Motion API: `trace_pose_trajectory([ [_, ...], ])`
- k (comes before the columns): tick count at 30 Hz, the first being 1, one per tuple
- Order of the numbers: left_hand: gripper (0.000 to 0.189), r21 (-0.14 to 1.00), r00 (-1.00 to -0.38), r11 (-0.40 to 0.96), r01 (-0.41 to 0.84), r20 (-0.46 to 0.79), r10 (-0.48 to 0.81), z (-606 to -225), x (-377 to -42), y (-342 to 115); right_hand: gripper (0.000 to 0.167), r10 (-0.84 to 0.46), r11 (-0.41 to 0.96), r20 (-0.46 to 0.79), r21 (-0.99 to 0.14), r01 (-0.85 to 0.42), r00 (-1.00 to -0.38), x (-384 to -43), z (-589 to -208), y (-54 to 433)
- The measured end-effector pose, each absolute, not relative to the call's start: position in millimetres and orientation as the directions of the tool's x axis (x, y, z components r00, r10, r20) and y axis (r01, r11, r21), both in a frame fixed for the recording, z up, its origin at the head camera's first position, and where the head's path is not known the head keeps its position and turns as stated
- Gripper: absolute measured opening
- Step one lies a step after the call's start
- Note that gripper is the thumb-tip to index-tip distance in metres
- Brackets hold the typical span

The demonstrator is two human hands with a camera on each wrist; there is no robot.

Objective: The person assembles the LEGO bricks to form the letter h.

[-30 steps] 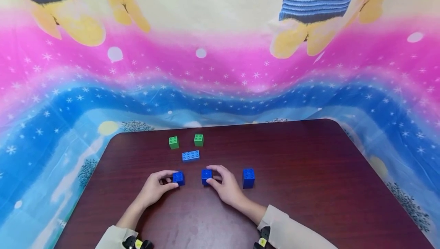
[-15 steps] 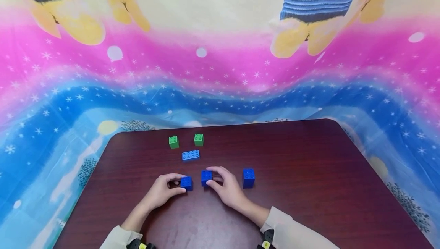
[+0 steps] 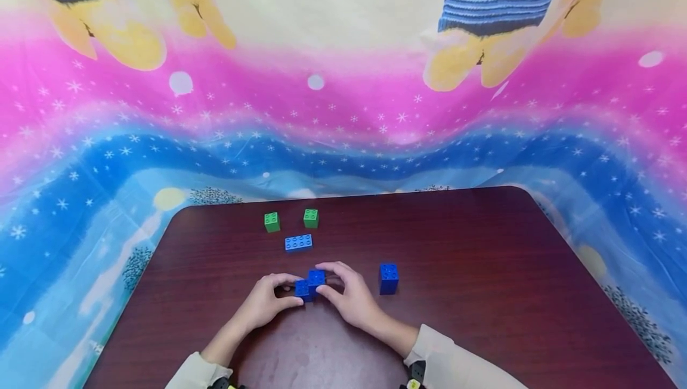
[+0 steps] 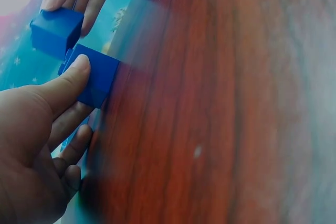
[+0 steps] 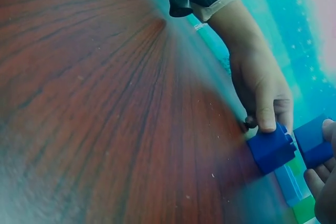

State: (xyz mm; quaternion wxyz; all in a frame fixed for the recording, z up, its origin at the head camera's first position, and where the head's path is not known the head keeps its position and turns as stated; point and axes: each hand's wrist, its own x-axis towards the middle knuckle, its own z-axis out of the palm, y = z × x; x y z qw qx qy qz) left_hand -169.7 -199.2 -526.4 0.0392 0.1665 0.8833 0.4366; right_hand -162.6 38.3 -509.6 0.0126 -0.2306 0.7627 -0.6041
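Note:
Between thumb and fingers, my left hand [image 3: 264, 303] pinches a dark blue toy building brick [image 3: 302, 291]. A second dark blue brick [image 3: 316, 279] is pinched the same way by my right hand [image 3: 354, 298]. In the head view the right brick overlaps the far right corner of the left one. From the left wrist, the right hand's brick [image 4: 55, 31] appears above the studded side of the left hand's brick [image 4: 98, 72]. The right wrist view shows a narrow gap between the left brick's studs [image 5: 289, 141] and the right brick [image 5: 314, 141].
To the right of my hands, a taller dark blue block [image 3: 389, 279] stands on the dark wood table [image 3: 483, 293]. Farther back lie a lighter blue eight-stud brick [image 3: 298, 243] and two green bricks [image 3: 272, 222]. A patterned cloth [image 3: 343, 138] hangs behind the table.
My left hand has carried its brick rightward and slightly nearer the person. My right hand has shifted its brick a little left, so the formerly separate bricks now overlap in the head view.

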Motion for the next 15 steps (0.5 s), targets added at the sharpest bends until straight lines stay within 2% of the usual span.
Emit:
trace_pose_trajectory([
  [15, 0.036, 0.756, -0.944, 0.594, 0.276, 0.098, 0.314, -528.8, -166.9, -186.9, 0.04, -0.382, 0.164, 0.277, -0.919, -0.359, -0.882, -162.2, -512.2, 33.6],
])
